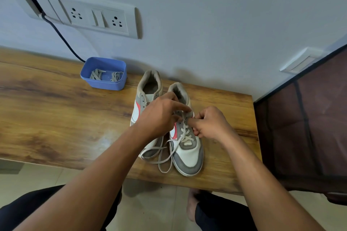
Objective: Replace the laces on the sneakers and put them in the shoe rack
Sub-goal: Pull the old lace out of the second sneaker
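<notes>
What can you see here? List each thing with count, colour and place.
sneakers: two, white and grey, on the table
lace: one, white, half-threaded in the right sneaker
spare laces: two bundles, grey, in the tub
tub: one, blue, by wall
table: one, brown wood
socket panel: one, white, on the wall
cable: one, dark, below panel
shoe rack: one, dark, right of table
left hand: over the right sneaker
right hand: pinches the lace

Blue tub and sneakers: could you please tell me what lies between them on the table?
Head view: only bare table between tub and sneakers.
</notes>
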The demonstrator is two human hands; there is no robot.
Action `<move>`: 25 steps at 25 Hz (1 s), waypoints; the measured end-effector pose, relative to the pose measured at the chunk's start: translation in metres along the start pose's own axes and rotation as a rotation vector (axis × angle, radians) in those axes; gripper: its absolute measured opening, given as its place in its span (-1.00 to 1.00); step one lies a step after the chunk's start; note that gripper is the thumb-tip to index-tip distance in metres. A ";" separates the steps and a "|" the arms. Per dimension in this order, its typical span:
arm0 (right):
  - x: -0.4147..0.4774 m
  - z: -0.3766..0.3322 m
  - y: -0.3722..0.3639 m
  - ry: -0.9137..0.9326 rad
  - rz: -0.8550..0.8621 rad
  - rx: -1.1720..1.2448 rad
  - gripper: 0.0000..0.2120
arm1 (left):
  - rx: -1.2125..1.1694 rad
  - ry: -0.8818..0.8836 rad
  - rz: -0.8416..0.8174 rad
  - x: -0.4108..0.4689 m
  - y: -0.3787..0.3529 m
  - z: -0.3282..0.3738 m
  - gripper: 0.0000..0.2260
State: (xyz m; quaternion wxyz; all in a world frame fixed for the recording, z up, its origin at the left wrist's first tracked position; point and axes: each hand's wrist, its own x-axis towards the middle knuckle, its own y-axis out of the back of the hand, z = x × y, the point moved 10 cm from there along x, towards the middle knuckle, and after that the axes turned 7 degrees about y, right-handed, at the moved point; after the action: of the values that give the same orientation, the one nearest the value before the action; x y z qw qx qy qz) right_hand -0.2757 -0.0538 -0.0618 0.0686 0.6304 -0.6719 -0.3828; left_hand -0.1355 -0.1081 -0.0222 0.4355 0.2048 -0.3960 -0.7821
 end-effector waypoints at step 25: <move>-0.001 -0.005 0.018 0.115 0.020 -0.001 -0.94 | -0.084 0.059 -0.029 0.001 0.003 -0.002 -0.66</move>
State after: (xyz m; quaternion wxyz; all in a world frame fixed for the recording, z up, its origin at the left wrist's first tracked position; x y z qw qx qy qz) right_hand -0.2866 -0.0564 -0.0468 0.1110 0.6445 -0.6730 -0.3455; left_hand -0.1328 -0.1105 -0.0209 0.4438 0.2153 -0.3469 -0.7978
